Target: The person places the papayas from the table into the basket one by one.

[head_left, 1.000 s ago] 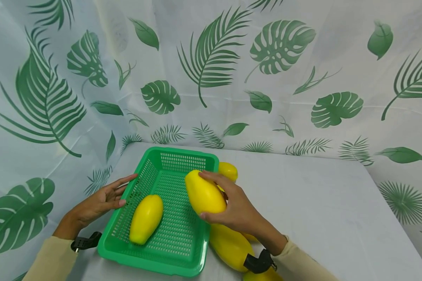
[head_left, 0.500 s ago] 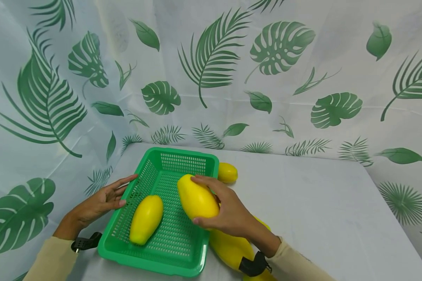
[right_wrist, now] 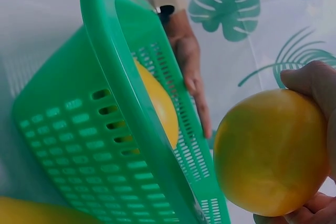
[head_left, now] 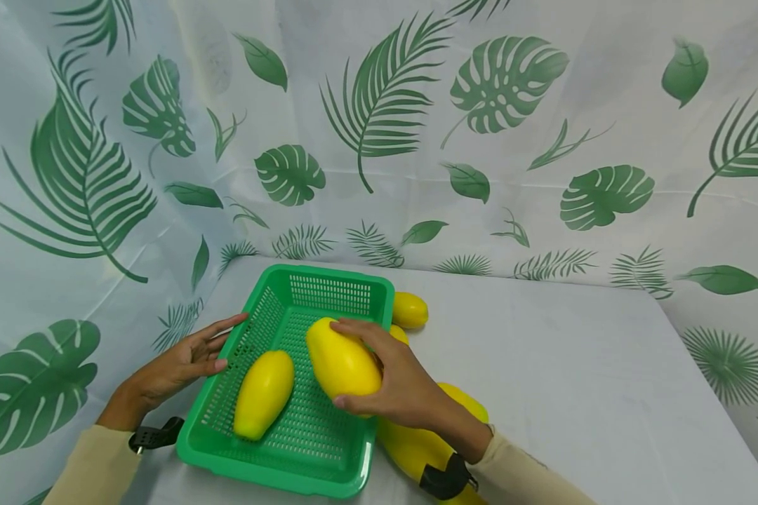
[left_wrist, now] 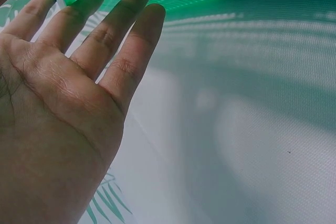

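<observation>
My right hand [head_left: 399, 375] grips a yellow papaya [head_left: 341, 359] around its side, thumb on the near face and fingers over the far end. In the head view it hangs over the right half of a green plastic basket [head_left: 278, 484]. A second papaya [head_left: 264, 395] lies in the basket's left half. On the left, my left hand [head_left: 180, 365] touches the basket's long side, thumb by the rim. The left wrist view shows that hand's extended fingers [left_wrist: 126, 69] with their tips at the slotted outer wall. From the right wrist, the held papaya [right_wrist: 270, 153] appears above the basket rim.
Several more papayas rest on the white table [head_left: 575, 393] along the basket's right side, one papaya [head_left: 409, 310] near its far corner and another papaya [head_left: 410, 449] partly under my right wrist. A leaf-printed curtain [head_left: 404, 140] stands behind and to the left.
My right hand has carried the papaya leftward and slightly nearer, from above the basket's right rim to over its inside. The left hand and basket stay in place.
</observation>
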`<state>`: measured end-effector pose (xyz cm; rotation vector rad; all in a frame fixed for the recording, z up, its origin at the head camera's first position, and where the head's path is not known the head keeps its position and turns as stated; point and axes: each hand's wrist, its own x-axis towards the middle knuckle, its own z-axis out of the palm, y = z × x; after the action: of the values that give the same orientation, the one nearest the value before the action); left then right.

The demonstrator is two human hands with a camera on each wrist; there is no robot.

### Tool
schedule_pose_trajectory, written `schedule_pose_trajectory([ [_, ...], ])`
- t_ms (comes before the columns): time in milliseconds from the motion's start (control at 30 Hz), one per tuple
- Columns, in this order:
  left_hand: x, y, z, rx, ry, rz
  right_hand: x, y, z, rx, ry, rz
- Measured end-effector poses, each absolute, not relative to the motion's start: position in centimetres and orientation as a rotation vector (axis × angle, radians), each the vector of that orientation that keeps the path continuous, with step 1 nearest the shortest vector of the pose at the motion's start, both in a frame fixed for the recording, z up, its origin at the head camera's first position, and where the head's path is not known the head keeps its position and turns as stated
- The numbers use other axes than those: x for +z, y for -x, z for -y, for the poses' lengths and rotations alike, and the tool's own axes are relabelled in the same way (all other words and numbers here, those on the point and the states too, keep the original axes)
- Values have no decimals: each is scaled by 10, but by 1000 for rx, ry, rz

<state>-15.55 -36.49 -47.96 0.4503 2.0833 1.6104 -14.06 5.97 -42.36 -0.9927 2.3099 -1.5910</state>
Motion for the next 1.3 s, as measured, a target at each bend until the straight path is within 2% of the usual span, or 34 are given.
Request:
schedule_pose_trajectory([
  [1300,-478,155,363,1635,-446,-2032,-431,136,-43,-1443,982,-2350],
])
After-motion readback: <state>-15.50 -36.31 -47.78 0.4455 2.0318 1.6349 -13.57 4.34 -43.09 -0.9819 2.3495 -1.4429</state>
